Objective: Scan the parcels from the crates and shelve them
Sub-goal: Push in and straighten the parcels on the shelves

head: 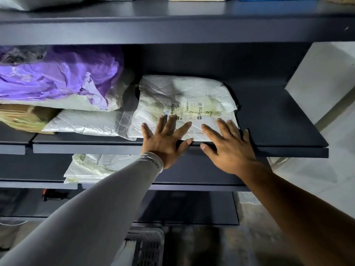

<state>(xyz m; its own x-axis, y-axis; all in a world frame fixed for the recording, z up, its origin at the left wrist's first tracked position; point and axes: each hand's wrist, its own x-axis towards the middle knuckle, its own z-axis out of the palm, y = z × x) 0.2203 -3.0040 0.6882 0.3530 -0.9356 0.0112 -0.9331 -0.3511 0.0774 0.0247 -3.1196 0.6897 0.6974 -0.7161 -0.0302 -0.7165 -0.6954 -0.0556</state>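
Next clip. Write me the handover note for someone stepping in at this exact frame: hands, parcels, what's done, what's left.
Left hand: open, fingers flat on the white parcel's near edge.
Right hand: open, flat on the same parcel.
The parcel lies on the middle shelf, label up, beside the purple parcel stack.
Done: this parcel is on the shelf.
Left: withdraw hands, fetch the next from the crate below. Whether it holds more is unseen.

Parcel (184, 104) on shelf (278, 120), perhaps flat

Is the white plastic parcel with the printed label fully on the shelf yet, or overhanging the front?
On. The white plastic parcel lies flat on the dark shelf, near edge at the front lip; both hands press it with straight fingers.
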